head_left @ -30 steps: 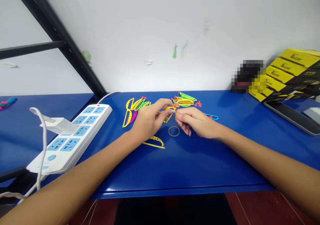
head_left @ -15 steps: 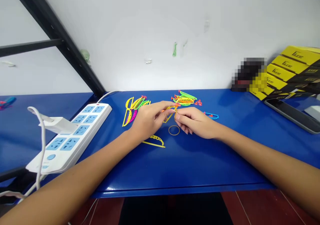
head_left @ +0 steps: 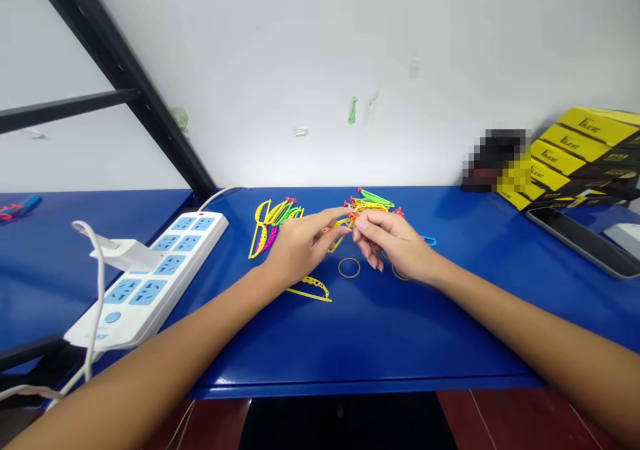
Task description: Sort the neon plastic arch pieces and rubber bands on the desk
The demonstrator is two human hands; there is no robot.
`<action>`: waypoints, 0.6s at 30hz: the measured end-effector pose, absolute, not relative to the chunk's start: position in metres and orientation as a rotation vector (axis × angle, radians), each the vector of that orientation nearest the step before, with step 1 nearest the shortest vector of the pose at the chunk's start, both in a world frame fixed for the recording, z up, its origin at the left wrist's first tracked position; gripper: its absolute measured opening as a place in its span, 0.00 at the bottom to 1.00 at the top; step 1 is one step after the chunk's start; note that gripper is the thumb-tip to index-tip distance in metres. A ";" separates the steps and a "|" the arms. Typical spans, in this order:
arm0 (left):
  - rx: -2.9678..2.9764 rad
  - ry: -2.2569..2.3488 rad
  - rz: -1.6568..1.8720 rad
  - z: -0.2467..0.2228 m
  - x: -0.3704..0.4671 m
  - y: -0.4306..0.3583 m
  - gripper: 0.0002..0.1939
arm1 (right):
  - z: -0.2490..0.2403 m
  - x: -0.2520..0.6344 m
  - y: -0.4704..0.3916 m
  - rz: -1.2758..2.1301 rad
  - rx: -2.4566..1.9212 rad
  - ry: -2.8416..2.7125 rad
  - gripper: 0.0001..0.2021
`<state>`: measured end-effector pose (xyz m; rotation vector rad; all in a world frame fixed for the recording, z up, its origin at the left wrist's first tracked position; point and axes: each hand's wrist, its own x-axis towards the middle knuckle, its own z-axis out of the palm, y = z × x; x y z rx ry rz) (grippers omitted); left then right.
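My left hand (head_left: pixel 299 245) is closed in a pinch on a yellow plastic toy bow (head_left: pixel 341 241), whose upper part its fingers partly cover. A small red-orange piece (head_left: pixel 353 217) shows at the fingertips, where both hands meet. My right hand (head_left: pixel 393 242) pinches there with thumb and forefinger, its other fingers curled below; what exactly it grips is mostly hidden. Below the hands a tan rubber band (head_left: pixel 339 268) lies on the blue table, and more bands (head_left: pixel 400 276) show under my right hand. Another yellow toy bow (head_left: pixel 313 295) lies near my left wrist.
Colourful toy bows (head_left: pixel 259 237) lie piled on the left, with green and yellow ones (head_left: pixel 375 199) behind the hands. A blue piece (head_left: pixel 430 241) is partly behind my right hand. A white power strip (head_left: pixel 175 263) stands left; a phone (head_left: pixel 580 240) and yellow boxes (head_left: pixel 565 157) are right.
My right thumb and forefinger have shifted up to the red-orange piece. The band seen between the fingers earlier is now hidden. The view has tilted slightly.
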<state>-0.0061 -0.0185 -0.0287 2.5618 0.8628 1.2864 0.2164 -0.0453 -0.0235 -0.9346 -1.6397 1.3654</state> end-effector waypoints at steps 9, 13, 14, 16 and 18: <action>2.359 0.879 1.255 -0.032 -0.005 -0.019 0.16 | -0.025 0.216 -0.046 1.092 -0.964 -1.684 0.24; 2.255 0.887 1.226 -0.032 -0.004 -0.020 0.17 | -0.025 0.217 -0.048 0.880 -1.008 -1.833 0.21; 2.242 0.884 1.230 -0.032 -0.004 -0.020 0.17 | -0.026 0.218 -0.048 0.851 -1.020 -1.849 0.21; 2.238 0.878 1.243 -0.032 -0.003 -0.020 0.17 | -0.027 0.218 -0.046 0.852 -1.036 -1.855 0.22; 2.268 0.878 1.252 -0.031 -0.003 -0.020 0.17 | -0.028 0.219 -0.044 0.902 -1.026 -1.833 0.23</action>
